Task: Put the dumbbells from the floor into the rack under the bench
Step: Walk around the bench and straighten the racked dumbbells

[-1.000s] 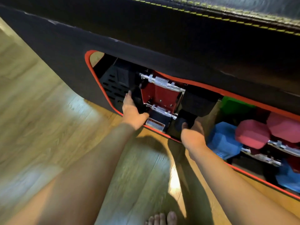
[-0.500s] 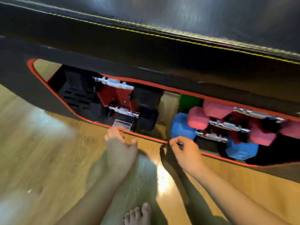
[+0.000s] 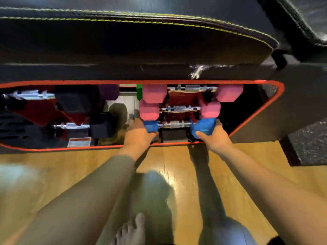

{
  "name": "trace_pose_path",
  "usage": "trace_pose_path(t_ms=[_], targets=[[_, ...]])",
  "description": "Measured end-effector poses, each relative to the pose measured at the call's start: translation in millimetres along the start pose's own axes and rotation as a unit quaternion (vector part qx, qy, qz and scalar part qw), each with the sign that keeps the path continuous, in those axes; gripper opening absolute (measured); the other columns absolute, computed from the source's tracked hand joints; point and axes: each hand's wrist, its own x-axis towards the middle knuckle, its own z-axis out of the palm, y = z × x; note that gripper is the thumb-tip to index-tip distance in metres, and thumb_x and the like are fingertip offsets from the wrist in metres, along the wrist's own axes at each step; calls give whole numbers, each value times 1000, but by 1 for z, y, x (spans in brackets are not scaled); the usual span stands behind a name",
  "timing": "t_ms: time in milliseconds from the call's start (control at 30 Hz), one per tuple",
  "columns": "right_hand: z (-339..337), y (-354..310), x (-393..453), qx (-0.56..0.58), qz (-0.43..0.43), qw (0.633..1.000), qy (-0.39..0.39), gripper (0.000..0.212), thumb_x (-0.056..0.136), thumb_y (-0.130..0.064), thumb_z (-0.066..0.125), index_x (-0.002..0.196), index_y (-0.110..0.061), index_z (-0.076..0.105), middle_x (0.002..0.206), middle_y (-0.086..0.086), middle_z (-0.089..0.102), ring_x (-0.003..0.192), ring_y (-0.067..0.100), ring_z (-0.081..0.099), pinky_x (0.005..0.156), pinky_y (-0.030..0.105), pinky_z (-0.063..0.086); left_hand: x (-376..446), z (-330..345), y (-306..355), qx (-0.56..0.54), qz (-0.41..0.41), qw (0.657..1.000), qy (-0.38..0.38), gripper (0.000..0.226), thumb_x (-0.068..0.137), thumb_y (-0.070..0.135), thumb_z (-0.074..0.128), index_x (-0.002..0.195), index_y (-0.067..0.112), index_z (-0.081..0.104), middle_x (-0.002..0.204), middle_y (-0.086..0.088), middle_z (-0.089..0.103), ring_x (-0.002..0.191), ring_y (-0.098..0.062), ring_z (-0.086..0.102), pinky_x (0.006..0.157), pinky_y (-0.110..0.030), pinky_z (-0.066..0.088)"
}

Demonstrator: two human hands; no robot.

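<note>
The rack [image 3: 256,112] is a red-edged opening under the black bench [image 3: 141,50]. On its right side a blue dumbbell [image 3: 203,127] lies on the lowest rung, with two pink dumbbells [image 3: 150,110] stacked above it. My left hand [image 3: 138,135] grips the blue dumbbell's left head and my right hand [image 3: 215,138] grips its right head. On the left side of the rack sit two black dumbbells [image 3: 74,101] with chrome handles.
A green weight [image 3: 139,91] and a purple one [image 3: 108,91] show deep in the rack's middle. The floor [image 3: 53,165] is shiny wood. A black bench foot [image 3: 307,147] stands at the right. My bare foot [image 3: 131,230] is at the bottom.
The view has swung right along the rack. Both hands left the black dumbbells on the left and now hold the two heads of the blue dumbbell.
</note>
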Motion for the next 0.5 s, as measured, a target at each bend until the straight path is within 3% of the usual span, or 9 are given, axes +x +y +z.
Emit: trace_pose_path(t_ms=[67, 200, 300, 367, 500], targets=[[3, -3, 11, 4, -2, 1000, -9, 80, 84, -47, 69, 135, 7, 38, 118, 25, 60, 105, 38, 59, 68, 36, 46, 0, 6, 1, 3, -8, 1000, 29, 84, 78, 37, 77, 142, 4, 33, 138, -20, 38, 121, -35, 48, 96, -39, 42], [7, -2, 18, -12, -6, 1000, 13, 77, 90, -49, 60, 137, 8, 38, 115, 29, 58, 91, 37, 59, 60, 29, 36, 0, 11, -1, 41, 6, 999, 25, 66, 85, 42, 70, 131, 2, 45, 125, -16, 52, 111, -32, 54, 88, -35, 43], [20, -1, 5, 17, 11, 999, 42, 76, 94, -41, 58, 147, 2, 26, 130, 28, 47, 114, 40, 52, 78, 36, 40, 10, 4, -2, 6, 17, 999, 41, 67, 77, 39, 78, 129, 5, 51, 123, -15, 54, 110, -28, 56, 90, -31, 43], [21, -2, 5, 27, 14, 999, 41, 75, 95, -39, 57, 149, -1, 21, 135, 26, 42, 119, 38, 46, 89, 37, 41, 5, 5, -1, -25, 17, 998, 58, 72, 76, 37, 80, 133, 6, 48, 126, -14, 52, 111, -28, 56, 90, -34, 45], [13, 1, 17, 23, -5, 999, 27, 75, 93, -43, 57, 147, -4, 23, 131, 24, 47, 117, 39, 48, 87, 39, 44, -9, 17, -9, 56, 6, 997, 56, 69, 79, 57, 69, 120, 3, 56, 108, -12, 62, 98, -31, 62, 69, -33, 40]])
